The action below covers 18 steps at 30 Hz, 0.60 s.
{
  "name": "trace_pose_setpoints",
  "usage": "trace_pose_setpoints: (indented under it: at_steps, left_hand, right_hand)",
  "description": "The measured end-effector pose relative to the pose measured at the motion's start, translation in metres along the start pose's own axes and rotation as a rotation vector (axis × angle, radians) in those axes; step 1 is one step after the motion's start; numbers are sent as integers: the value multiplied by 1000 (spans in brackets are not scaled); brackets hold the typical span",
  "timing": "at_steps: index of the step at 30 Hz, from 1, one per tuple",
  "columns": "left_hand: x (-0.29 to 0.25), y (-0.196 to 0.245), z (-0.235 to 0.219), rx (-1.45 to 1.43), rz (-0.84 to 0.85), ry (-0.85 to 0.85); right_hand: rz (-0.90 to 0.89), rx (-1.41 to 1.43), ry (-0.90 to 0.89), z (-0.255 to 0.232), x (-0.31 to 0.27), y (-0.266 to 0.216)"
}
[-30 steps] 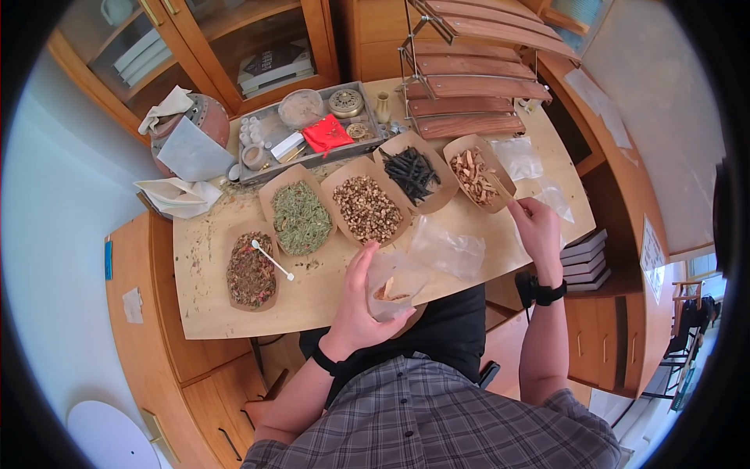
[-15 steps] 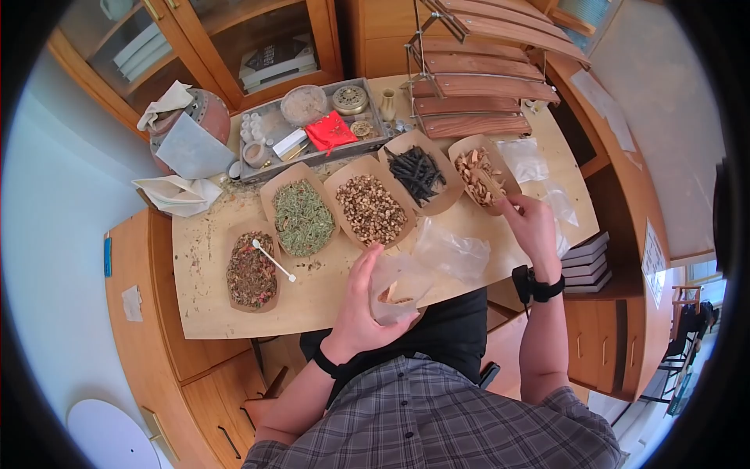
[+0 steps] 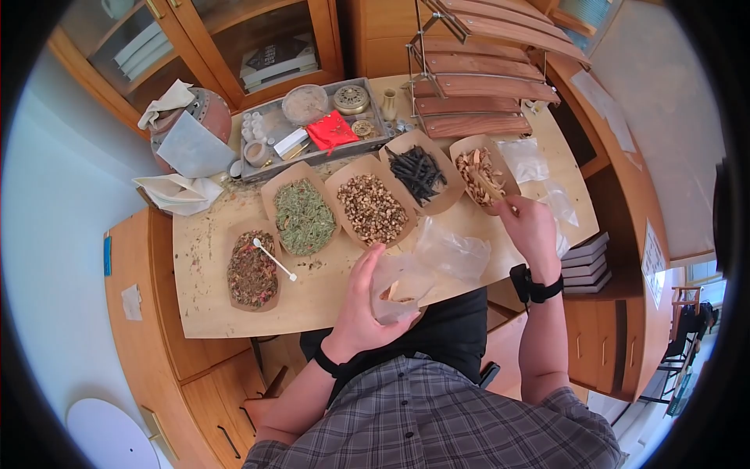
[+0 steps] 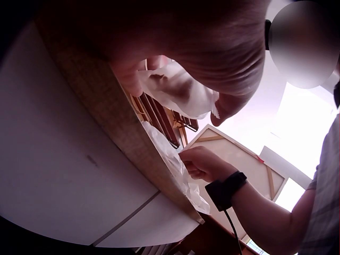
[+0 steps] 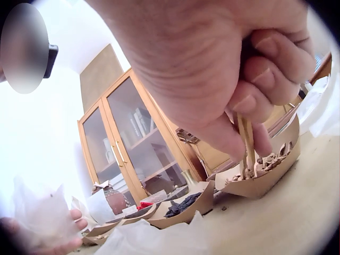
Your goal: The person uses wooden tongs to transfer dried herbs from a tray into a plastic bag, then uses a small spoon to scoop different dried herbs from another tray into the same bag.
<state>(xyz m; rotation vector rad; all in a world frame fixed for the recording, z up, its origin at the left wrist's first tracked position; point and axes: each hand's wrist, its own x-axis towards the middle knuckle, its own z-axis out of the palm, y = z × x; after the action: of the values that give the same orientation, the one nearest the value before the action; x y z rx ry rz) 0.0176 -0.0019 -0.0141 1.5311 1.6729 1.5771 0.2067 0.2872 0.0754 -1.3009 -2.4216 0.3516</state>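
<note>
My left hand holds a translucent bag near the table's front edge, thumb and fingers on either side; a few light brown chips show inside. In the left wrist view the bag hangs from that hand. At the right, my right hand pinches light-coloured tweezers over a paper tray of wood chips. The right wrist view shows the tweezers pointing down, their tips among the chips in the tray, below the curled fingers.
Trays of black sticks, brown-and-white pieces, green herb and a dark mix with a white scoop stand leftward. Plastic bags lie between the hands. Behind are a grey tray and slatted rack.
My right hand has moved slightly closer to the chip tray, and the tweezers reach further in among the chips. The left hand still holds the bag, nearly unmoved. The head view has shifted slightly.
</note>
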Motion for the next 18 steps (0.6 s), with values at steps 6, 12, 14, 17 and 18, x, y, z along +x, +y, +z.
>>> trace_pose_setpoints:
  at_steps: [6,12,14,17,18]
  left_hand:
    - [0,0,0,10,7,2]
    - [1,1,0,-19,-26,-10]
    - [1,0,0,-6,-12,-10]
    - [1,1,0,9,-15,-14]
    - [1,2,0,10,-16,-14]
  right_hand:
    - [-36,51,4,4,-2,10]
    - [66,192,-18,-2,-5,10]
    - [73,210,-22,-2,-5,13]
    - [111,266,-41,-6,-6,12]
    - [144,304,-56,-10,-7,9]
